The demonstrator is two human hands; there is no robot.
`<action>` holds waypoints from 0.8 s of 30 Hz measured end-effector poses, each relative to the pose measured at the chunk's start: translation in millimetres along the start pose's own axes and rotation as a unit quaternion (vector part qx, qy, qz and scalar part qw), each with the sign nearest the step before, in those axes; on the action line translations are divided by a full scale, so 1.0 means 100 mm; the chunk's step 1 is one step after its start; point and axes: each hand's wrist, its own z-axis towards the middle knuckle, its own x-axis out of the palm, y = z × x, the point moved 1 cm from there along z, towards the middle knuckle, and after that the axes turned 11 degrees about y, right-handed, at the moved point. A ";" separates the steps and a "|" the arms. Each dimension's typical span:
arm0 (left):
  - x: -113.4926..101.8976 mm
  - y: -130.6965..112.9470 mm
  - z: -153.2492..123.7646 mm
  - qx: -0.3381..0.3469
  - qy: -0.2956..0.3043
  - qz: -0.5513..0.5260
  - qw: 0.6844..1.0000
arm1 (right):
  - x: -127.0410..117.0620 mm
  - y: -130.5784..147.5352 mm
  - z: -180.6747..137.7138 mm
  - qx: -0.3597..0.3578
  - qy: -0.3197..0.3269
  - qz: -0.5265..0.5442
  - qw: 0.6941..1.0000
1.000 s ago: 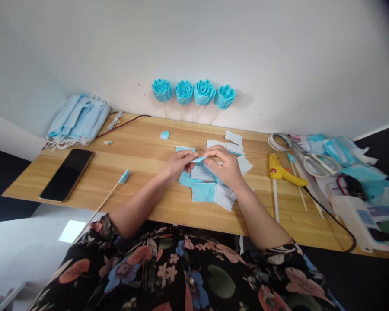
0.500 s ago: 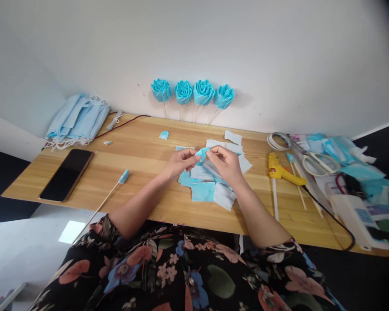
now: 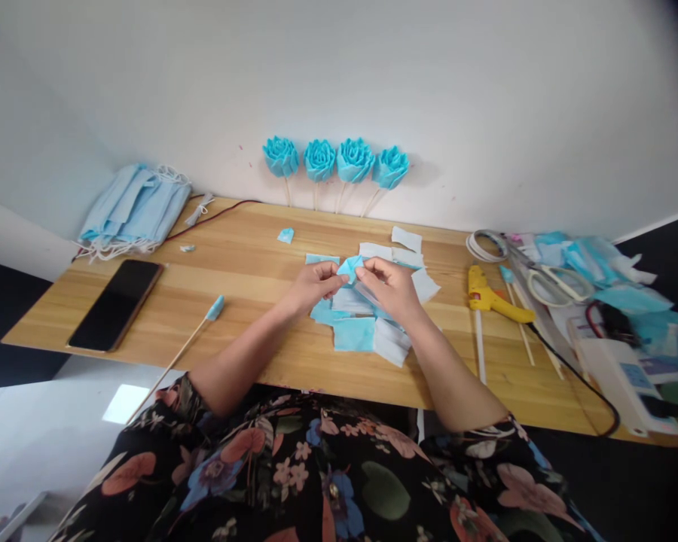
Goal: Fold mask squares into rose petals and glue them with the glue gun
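A small folded piece of blue mask fabric is pinched between both hands above the middle of the table. My left hand grips its left edge with thumb and fingers. On the other side, my right hand pinches the right edge. Beneath them lie several loose cut squares of blue and white fabric, partly covered by the hands. A single folded blue petal rests behind my left hand. To the left, a wooden stick with a blue wrapped tip lies over the table's front edge.
Several blue fabric roses on sticks lean against the wall. At left are a stack of face masks and a phone. A yellow glue gun, scissors, a tape roll and blue scraps crowd the right.
The folded piece between my fingers has turned a little and now shows more of its blue folded face. Both hands stay nearly in place, and the other things have not moved.
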 end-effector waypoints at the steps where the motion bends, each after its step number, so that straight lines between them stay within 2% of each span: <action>1: 0.00 0.00 0.00 0.003 0.007 0.002 1.000 | 0.00 0.01 0.00 -0.002 0.000 -0.010 1.000; 7: -0.01 0.01 0.01 0.010 0.015 0.004 1.000 | 0.00 -0.02 0.00 0.000 0.007 -0.005 1.000; 11: 0.00 0.00 0.00 0.003 0.006 0.007 1.000 | 0.00 -0.07 0.02 -0.006 0.023 0.047 0.999; 15: 0.00 0.01 0.00 -0.008 0.001 0.003 1.000 | -0.02 -0.10 0.03 -0.008 0.002 0.104 0.994; 24: 0.01 0.05 0.02 -0.016 0.016 0.043 0.999 | 0.01 -0.02 0.01 0.007 0.020 0.031 0.999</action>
